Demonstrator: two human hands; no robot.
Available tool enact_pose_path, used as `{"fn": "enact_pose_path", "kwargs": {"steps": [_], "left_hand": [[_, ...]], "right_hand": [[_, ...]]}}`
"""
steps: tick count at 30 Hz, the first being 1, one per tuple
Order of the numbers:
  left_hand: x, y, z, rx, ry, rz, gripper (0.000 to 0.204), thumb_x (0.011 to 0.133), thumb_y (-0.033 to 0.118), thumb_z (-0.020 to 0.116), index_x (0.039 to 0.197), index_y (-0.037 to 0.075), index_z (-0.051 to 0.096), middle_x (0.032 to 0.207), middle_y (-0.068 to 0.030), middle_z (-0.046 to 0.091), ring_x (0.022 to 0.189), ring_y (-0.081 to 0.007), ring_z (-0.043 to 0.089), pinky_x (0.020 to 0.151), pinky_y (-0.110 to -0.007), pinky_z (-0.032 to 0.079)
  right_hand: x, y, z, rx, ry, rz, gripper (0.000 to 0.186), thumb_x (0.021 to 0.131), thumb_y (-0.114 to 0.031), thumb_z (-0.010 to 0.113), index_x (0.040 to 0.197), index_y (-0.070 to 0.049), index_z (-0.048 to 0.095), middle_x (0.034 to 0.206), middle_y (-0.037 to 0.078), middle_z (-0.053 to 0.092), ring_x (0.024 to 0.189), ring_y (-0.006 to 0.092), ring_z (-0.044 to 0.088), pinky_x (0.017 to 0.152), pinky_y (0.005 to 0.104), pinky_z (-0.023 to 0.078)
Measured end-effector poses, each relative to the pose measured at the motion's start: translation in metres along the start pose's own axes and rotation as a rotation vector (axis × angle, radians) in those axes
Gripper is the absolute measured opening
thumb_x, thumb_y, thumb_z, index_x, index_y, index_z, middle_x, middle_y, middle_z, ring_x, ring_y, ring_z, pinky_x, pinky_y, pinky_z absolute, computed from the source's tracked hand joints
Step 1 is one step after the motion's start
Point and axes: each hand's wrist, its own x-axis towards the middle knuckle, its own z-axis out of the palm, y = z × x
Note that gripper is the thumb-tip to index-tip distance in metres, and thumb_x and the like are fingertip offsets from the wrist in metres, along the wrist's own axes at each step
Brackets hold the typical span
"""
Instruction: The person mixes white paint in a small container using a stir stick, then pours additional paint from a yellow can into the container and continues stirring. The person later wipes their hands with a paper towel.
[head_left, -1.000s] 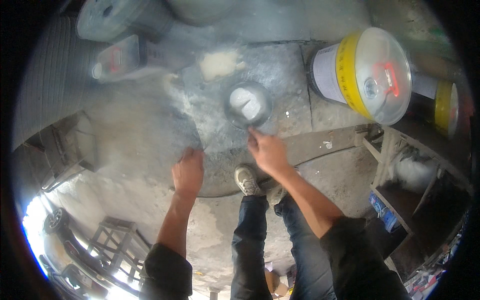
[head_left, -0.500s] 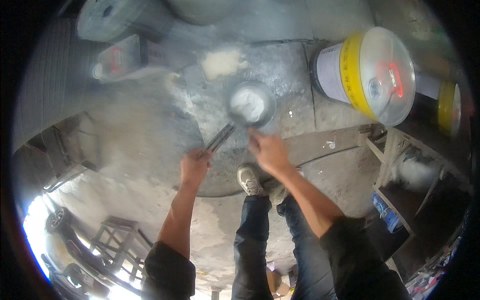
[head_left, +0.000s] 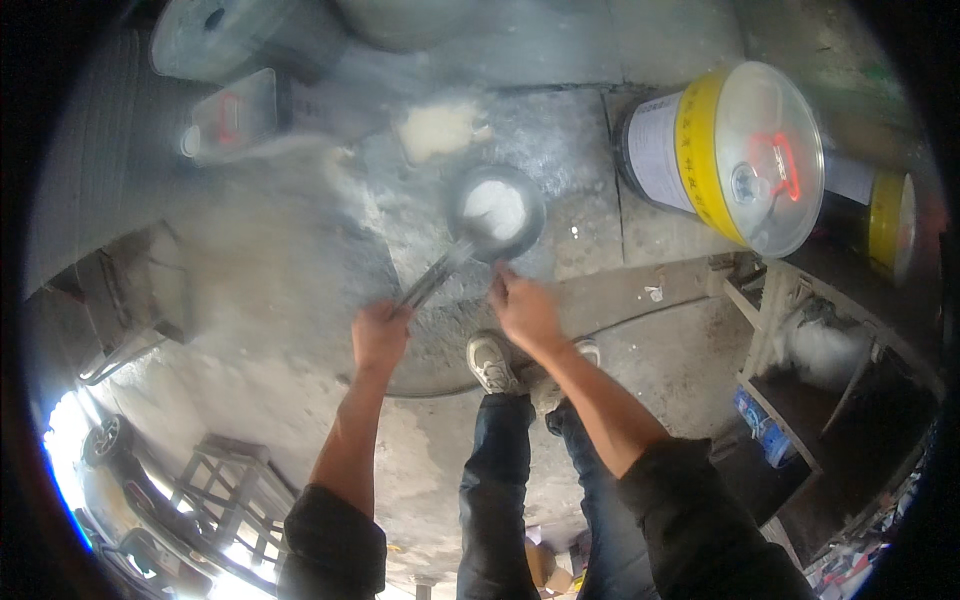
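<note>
Bowl [head_left: 537,212], round, grey, pinched by right fingers [head_left: 500,285], left fingers [head_left: 392,316] gripping straight tool [head_left: 430,281]

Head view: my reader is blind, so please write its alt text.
The left hand holds a narrow tool angled toward a round bowl of white material, the right hand at the bowl's near rim. At right is a yellow-banded bucket.

Big bucket [head_left: 735,160] has dark characters on its yellow band [head_left: 698,150] plus a pale label [head_left: 658,150] with fine print way too tiny to read tbh.
</note>
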Motion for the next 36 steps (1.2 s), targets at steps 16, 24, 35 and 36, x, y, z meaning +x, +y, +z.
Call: {"fn": "enact_pose_path", "kwargs": {"steps": [16,24,35,36], "left_hand": [[-0.018,0.005,0.005,-0.086,0.018,-0.039,0.031,0.091,0.027,0.068,0.074,0.001,0.067,0.059,-0.0052,0.060,0.055,-0.0117,0.054,0.055,-0.033,0.043],[-0.023,0.007,0.012,-0.087,0.063,-0.029,0.030,0.090,0.026,0.069,0.074,0.000,0.067,0.058,-0.0059,0.061,0.056,-0.0128,0.055,0.057,-0.032,0.044],[-0.016,-0.003,0.017,0.005,0.087,0.045,0.032,0.087,0.029,0.068,0.074,0.001,0.066,0.060,-0.0128,0.064,0.057,-0.0278,0.065,0.059,-0.040,0.050],[-0.017,-0.007,0.018,0.018,0.087,0.033,0.032,0.087,0.029,0.068,0.074,0.001,0.066,0.060,-0.0127,0.064,0.057,-0.0277,0.065,0.059,-0.041,0.050]], "right_hand": [[0.053,0.044,0.002,0.024,0.085,0.043,0.027,0.090,-0.020,0.063,0.113,-0.005,0.063,0.084,0.020,0.070,0.081,0.0394,0.069,0.074,0.0502,0.056],[-0.020,-0.027,-0.006,0.083,-0.054,-0.063,0.030,0.095,-0.022,0.059,0.119,-0.007,0.069,0.077,0.023,0.068,0.072,0.0421,0.068,0.068,0.0521,0.054],[0.015,-0.007,0.014,0.085,-0.040,0.001,0.025,0.090,-0.018,0.062,0.110,-0.005,0.069,0.081,0.022,0.069,0.074,0.0393,0.069,0.069,0.0513,0.055],[0.030,-0.003,0.008,0.058,-0.073,0.063,0.026,0.089,-0.017,0.062,0.111,-0.006,0.069,0.082,0.021,0.070,0.074,0.0396,0.068,0.068,0.0520,0.054]]}}
